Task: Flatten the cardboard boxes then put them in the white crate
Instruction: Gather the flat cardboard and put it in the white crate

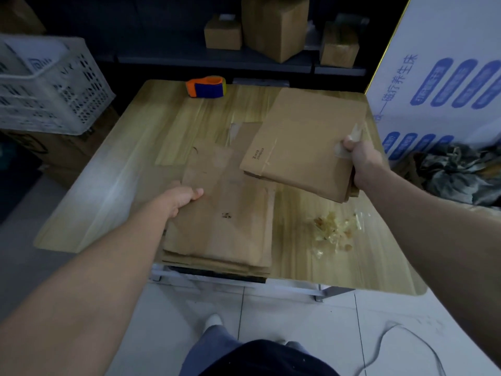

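**A:** What are the hands doing?

**B:** The right hand [360, 156] pinches a flattened box [303, 142] at its right edge. The thumb is on top and the fingers are hidden beneath, and the box is held tilted above the counter [122, 185]. The left hand [187, 198] grips the left edge of a stack of flattened boxes [222, 218] lying at the counter's near edge, thumb over the top sheet.

**A:** How will the cardboard handle?

**B:** It is probably light and fairly stiff, though a thin sheet held by one edge may sag or slip. The stack likely wants a hand under each of two opposite edges. Loose tape clings near the right thumb and could be sticky.

**A:** And around them?

**B:** The counter is pale wood grain. Tape scraps [333, 229] lie near its right front, and an orange and blue tape dispenser [206, 86] sits at the far edge. The white crate [51, 85] stands well apart, off to the left beyond the counter. Unflattened boxes [273, 25] wait on a dark shelf [217, 63] behind. The floor [284, 316] is pale tile, and the room is dim.
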`<action>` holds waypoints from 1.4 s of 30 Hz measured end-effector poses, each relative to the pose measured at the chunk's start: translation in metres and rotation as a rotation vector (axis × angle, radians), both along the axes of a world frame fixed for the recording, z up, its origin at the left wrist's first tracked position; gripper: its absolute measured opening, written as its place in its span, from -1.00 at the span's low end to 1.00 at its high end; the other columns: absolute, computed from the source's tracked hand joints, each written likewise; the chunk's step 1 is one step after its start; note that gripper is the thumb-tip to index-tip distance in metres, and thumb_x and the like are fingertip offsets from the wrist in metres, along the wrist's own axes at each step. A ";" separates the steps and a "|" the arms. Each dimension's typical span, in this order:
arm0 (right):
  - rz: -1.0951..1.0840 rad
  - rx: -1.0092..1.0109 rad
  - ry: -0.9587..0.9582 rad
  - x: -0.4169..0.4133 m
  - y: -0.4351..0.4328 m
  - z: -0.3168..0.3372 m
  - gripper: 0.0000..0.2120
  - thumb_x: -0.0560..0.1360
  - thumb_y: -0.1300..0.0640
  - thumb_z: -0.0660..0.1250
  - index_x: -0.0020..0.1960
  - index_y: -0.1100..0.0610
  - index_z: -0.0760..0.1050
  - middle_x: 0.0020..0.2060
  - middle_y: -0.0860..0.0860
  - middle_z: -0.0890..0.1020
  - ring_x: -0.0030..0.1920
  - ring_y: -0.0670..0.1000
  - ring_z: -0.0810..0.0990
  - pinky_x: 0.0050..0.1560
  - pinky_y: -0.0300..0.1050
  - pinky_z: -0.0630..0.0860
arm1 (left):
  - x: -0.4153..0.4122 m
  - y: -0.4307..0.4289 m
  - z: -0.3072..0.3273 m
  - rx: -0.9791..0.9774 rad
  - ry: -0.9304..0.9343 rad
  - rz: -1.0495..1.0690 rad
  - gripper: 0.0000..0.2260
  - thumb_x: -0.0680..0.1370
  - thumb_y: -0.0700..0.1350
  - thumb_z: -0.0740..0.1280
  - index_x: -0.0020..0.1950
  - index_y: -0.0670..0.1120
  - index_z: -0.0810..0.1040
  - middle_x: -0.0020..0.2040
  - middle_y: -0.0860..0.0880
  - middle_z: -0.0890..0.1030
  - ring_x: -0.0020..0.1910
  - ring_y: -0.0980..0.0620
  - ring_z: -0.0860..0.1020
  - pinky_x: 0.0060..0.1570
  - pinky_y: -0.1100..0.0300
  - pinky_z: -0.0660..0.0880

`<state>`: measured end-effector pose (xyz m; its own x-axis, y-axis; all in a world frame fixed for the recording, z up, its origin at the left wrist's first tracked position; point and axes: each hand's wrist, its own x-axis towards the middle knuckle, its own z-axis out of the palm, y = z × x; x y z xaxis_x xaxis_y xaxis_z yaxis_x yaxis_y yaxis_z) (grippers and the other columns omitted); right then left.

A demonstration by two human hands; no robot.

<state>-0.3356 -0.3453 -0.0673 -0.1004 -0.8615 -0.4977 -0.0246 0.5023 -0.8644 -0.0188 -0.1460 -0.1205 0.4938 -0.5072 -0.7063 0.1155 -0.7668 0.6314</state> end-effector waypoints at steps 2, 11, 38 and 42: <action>0.030 0.005 -0.013 0.005 -0.001 0.004 -0.61 0.37 -0.04 0.46 0.10 0.14 0.53 -0.11 0.05 0.66 -0.14 0.12 0.63 -0.25 0.01 0.52 | 0.002 0.005 0.004 -0.056 0.005 0.087 -0.46 0.52 -0.05 0.39 0.42 -0.19 0.31 0.31 -0.23 0.46 0.24 -0.21 0.48 0.21 -0.15 0.45; 0.195 -0.024 -0.023 0.070 0.014 0.030 -0.54 0.37 -0.03 0.47 0.18 0.15 0.52 -0.08 0.07 0.67 -0.11 0.14 0.65 -0.06 0.10 0.58 | 0.041 0.023 0.043 -0.349 -0.296 0.398 -0.46 0.47 -0.12 0.43 0.41 -0.13 0.34 0.29 -0.11 0.49 0.21 -0.13 0.47 0.17 0.10 0.40; 0.569 -0.205 -0.026 0.514 0.120 0.098 -0.50 0.41 -0.12 0.42 0.20 0.17 0.44 -0.02 0.10 0.61 -0.05 0.17 0.59 -0.07 0.09 0.53 | 0.421 0.189 0.127 -0.486 -0.378 0.823 -0.82 0.47 -0.12 0.43 0.05 -0.03 0.54 -0.15 -0.01 0.54 -0.29 0.05 0.46 -0.27 0.14 0.38; 0.576 -0.223 -0.060 0.564 0.117 0.095 -0.62 0.42 -0.07 0.43 0.08 0.14 0.45 -0.12 0.07 0.62 -0.14 0.13 0.59 -0.30 -0.05 0.46 | 0.460 0.192 0.125 -0.487 -0.381 0.922 -0.84 0.47 -0.13 0.44 -0.03 -0.02 0.49 -0.13 -0.03 0.53 -0.29 0.02 0.45 -0.15 0.09 0.39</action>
